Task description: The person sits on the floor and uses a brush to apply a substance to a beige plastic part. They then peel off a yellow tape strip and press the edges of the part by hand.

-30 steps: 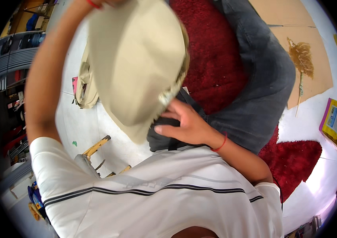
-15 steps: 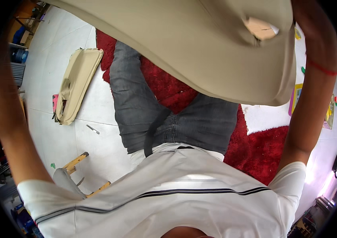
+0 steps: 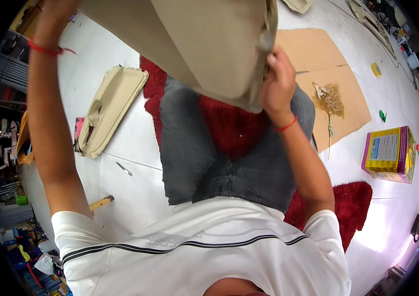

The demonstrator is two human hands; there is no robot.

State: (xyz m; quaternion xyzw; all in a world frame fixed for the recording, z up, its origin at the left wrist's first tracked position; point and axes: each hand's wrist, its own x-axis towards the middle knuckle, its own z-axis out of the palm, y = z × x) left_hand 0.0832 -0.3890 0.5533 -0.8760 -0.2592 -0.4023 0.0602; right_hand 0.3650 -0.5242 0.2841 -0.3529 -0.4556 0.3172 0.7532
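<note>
Beige panel (image 3: pixel 194 42): held above the red rug (image 3: pixel 234 126), shifted leftward since the earlier frame
Right hand (image 3: pixel 278 86): clamped on the panel's right edge
Left hand (image 3: pixel 57 17): partly cropped, grip cannot be told

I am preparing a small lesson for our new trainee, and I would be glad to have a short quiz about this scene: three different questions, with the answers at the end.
1. Which hand is at the right-hand edge of the raised beige panel?
2. How many red bands show on the person's wrists?
3. Where is the yellow-and-purple container?
A) On the red rug
B) On the white floor
C) On the cardboard

Key:
1. The right hand.
2. Two, one on each wrist.
3. B.
</note>
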